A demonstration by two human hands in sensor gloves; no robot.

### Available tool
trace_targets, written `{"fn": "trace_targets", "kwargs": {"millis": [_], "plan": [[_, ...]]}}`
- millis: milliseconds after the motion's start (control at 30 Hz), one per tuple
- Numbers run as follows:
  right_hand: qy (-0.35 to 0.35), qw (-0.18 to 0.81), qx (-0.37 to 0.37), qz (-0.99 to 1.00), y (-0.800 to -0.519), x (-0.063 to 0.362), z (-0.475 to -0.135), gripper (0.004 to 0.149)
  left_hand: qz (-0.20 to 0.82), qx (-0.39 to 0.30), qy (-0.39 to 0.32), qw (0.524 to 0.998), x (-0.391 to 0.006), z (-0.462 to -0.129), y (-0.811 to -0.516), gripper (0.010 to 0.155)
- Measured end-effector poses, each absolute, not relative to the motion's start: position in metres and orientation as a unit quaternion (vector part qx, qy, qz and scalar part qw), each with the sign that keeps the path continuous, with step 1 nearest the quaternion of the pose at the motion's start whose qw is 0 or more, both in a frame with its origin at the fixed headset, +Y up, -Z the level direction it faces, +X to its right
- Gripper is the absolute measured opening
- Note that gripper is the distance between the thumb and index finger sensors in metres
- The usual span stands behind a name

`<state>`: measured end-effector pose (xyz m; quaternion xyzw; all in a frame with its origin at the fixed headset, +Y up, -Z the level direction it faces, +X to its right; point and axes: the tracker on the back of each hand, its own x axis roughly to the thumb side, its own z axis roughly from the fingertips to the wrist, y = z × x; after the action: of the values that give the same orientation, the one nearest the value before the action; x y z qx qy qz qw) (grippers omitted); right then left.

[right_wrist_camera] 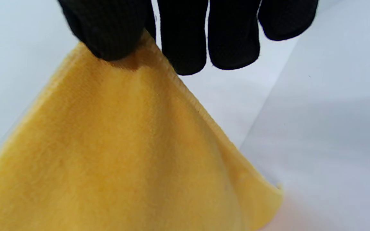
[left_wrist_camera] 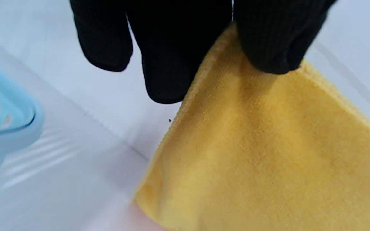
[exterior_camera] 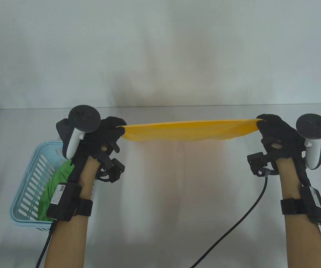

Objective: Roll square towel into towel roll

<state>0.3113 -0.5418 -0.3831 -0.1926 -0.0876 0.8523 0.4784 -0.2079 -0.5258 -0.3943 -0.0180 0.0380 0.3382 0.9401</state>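
The table (exterior_camera: 177, 201) carries the work. The yellow towel (exterior_camera: 188, 129) is held in the air above it, stretched level between the two hands, with its body hanging below the held edge. The wrist views show the lower corners near the table surface; whether they touch it cannot be told.

Step in hand, as judged: the spreading stage. The towel is taut and unfolded, not yet laid flat, and no roll has been started.

Next move, as judged: lower the towel onto the table so that it lies flat and square. Let go of the corners only after the far edge has settled without creases. Rolling then begins from one edge, with both hands keeping even tension so that the roll does not skew.

The light blue basket (exterior_camera: 34, 178) stands at the left of the table, just beside the left forearm. It has slotted walls and holds a green cloth (exterior_camera: 52, 189), bunched up and partly hidden behind the forearm.

Left hand (exterior_camera: 104, 134): thumb and fingers pinch the towel's upper left corner. In the left wrist view the thumb presses on the face of the cloth at the hem.

Right hand (exterior_camera: 277, 134): thumb and fingers pinch the upper right corner in the same manner.
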Motion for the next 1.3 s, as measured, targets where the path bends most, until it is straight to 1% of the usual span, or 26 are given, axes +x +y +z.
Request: {"fn": "trace_targets", "kwargs": {"millis": [133, 300, 333, 500, 600, 633, 800, 1000, 1100, 1200, 1300], "plan": [[-0.069, 0.478, -0.18, 0.857, -0.564, 0.313, -0.374, 0.039, 0.332, -0.035, 0.037, 0.942, -0.207, -0.384, -0.547, 0.041], [-0.027, 0.472, -0.161, 0.866, -0.606, 0.321, -0.355, 0.039, 0.302, -0.064, 0.042, 0.95, -0.204, -0.367, -0.583, 0.041], [-0.022, 0.472, -0.158, 0.867, -0.609, 0.322, -0.353, 0.039, 0.298, -0.066, 0.044, 0.951, -0.204, -0.365, -0.586, 0.041], [0.033, 0.473, -0.115, 0.873, -0.634, 0.332, -0.326, 0.039, 0.267, -0.1, -0.01, 0.959, -0.201, -0.34, -0.603, 0.041], [0.062, 0.476, -0.075, 0.874, -0.642, 0.337, -0.314, 0.038, 0.248, -0.112, -0.032, 0.962, -0.201, -0.327, -0.608, 0.042], [0.083, 0.471, -0.047, 0.877, -0.645, 0.34, -0.308, 0.039, 0.235, -0.119, -0.044, 0.964, -0.2, -0.32, -0.611, 0.042], [0.145, 0.442, -0.027, 0.885, -0.654, 0.346, -0.291, 0.038, 0.208, -0.167, -0.094, 0.959, -0.198, -0.299, -0.621, 0.042], [0.195, 0.433, -0.006, 0.88, -0.659, 0.346, -0.272, 0.038, 0.193, -0.226, -0.135, 0.945, -0.199, -0.279, -0.634, 0.042], [0.206, 0.425, 0.0, 0.881, -0.66, 0.346, -0.263, 0.038, 0.2, -0.265, -0.151, 0.931, -0.199, -0.268, -0.642, 0.042], [0.225, 0.415, 0.003, 0.881, -0.661, 0.346, -0.26, 0.038, 0.204, -0.287, -0.16, 0.922, -0.199, -0.265, -0.645, 0.042], [0.194, 0.414, -0.013, 0.889, -0.66, 0.345, -0.264, 0.038, 0.197, -0.265, -0.141, 0.933, -0.198, -0.271, -0.642, 0.042]]}}
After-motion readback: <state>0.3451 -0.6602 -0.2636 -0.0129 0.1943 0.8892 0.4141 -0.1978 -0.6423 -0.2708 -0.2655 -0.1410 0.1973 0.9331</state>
